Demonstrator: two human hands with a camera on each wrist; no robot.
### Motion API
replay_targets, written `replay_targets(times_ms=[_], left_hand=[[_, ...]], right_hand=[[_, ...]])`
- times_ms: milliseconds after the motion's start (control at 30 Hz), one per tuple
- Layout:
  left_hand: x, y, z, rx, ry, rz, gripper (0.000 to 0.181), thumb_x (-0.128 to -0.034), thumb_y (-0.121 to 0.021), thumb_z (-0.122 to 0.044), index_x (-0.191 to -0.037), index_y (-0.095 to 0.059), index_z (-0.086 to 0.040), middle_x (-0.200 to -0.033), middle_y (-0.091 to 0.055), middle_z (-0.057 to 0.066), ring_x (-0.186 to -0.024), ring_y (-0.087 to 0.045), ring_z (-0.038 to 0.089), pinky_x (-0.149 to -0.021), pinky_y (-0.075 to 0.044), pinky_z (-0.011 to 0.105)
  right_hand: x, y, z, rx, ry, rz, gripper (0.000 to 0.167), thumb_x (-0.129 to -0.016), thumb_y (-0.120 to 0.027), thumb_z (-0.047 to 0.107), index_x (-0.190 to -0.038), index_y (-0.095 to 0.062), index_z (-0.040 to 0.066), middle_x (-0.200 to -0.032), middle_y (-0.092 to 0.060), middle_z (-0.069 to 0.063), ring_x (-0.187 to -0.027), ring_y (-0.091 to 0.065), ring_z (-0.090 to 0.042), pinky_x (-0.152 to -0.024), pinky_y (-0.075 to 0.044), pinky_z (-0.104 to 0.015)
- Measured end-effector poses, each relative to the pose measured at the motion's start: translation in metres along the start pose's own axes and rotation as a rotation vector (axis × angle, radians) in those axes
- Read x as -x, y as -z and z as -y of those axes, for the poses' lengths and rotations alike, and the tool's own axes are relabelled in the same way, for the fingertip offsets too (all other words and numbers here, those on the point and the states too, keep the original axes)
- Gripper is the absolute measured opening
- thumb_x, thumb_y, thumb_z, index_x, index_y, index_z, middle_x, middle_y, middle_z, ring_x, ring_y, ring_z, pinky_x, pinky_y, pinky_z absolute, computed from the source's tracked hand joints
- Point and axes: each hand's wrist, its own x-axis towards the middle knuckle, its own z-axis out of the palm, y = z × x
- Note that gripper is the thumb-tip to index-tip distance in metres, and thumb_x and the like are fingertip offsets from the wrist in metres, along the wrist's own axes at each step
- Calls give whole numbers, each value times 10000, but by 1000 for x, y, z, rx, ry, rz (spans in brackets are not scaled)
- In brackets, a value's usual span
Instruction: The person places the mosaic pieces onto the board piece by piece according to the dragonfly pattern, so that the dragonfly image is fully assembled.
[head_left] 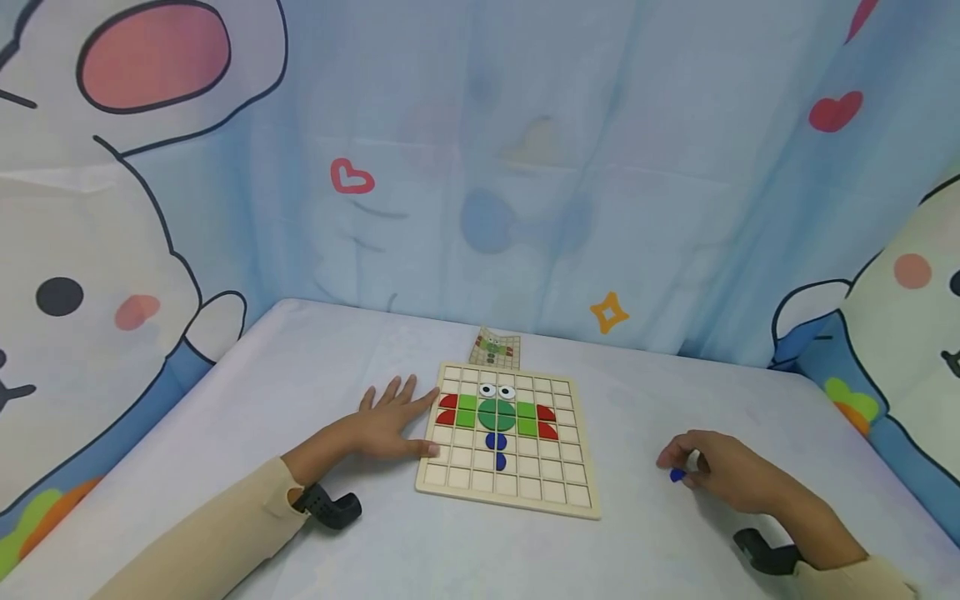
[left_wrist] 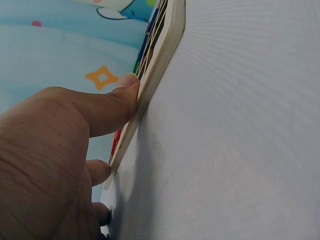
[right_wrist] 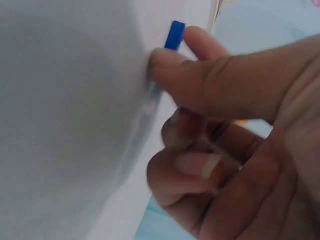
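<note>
A square wooden grid board [head_left: 507, 492] lies mid-table, bearing flat pieces: green squares, a green circle of quarters, red quarter pieces, two eye discs and several blue pieces. My left hand [head_left: 392, 427] rests at the board's left edge with fingers spread. Its thumb touches the wooden rim [left_wrist: 159, 65] in the left wrist view. To the right of the board, my right hand [head_left: 731, 471] pinches a small blue piece [right_wrist: 175, 35] between thumb and a finger, just over the tabletop. The other fingers of that hand are curled in; the piece's full shape is partly hidden.
Behind the board, a small picture card [head_left: 495, 348] shows a similar figure on a grid. A white cloth [head_left: 360, 550] covers the table. A printed blue curtain [head_left: 540, 167] hangs along the back and sides. A black band device [head_left: 330, 507] sits on each wrist.
</note>
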Motion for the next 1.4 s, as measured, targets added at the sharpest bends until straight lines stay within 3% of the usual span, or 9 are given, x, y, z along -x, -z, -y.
replay_targets(times_ms=[200,300,400,667,833,1033,1400], left_hand=[[-1,-1,1,1,-4,-1,886,-895,-526,-666,-1594,-165,-259,-1659,-21,183,-1532,53,398,-1182,22,657],[-1,-1,1,4,-6,-3,891,-893,-531,-666,-1593,-170,-252,-1658,-26,187,-1531,49,402,-1180,18,661],[-2,-1,1,5,-9,-5,895,-889,-532,-671,-1593,-170,-252,-1658,-27,187,-1532,48,403,-1178,18,663],[-1,-1,2,12,-18,-7,896,-891,-529,-672,-1594,-170,-248,-1657,-28,192,-1530,46,409,-1176,20,667],[0,-1,1,10,-15,-9,885,-895,-531,-663,-1593,-171,-255,-1657,-25,188,-1530,50,405,-1179,26,662],[0,-1,0,12,-6,-10,889,-893,-543,-654,-1593,-176,-247,-1657,-31,192,-1531,49,405,-1179,26,661],[-1,-1,0,6,-3,-10,892,-891,-546,-654,-1593,-176,-246,-1657,-32,193,-1530,47,409,-1177,22,665]], right_hand=[[3,1,-6,34,-1,-38,270,-868,-648,-6,-1089,-697,139,-997,-654,6,-835,-526,-152,-688,-502,-246],[5,4,-10,35,-2,-36,211,-874,-711,134,-1085,-701,135,-977,-655,15,-783,-498,-133,-637,-469,-215],[8,5,-11,34,-9,-21,298,-837,-768,313,-1070,-702,139,-936,-643,34,-778,-491,-119,-624,-451,-208],[5,1,0,80,-141,-29,445,-799,-760,503,-931,-678,86,-783,-601,0,-722,-509,-156,-596,-433,-299],[5,0,8,94,-169,-39,387,-806,-777,435,-896,-681,71,-757,-595,-6,-703,-509,-160,-590,-441,-304],[5,2,11,85,-145,-10,304,-817,-786,323,-968,-703,73,-857,-638,-1,-778,-525,-162,-675,-487,-318],[5,5,5,88,-137,-7,368,-780,-818,328,-1040,-725,84,-930,-669,7,-810,-534,-161,-710,-520,-339]])
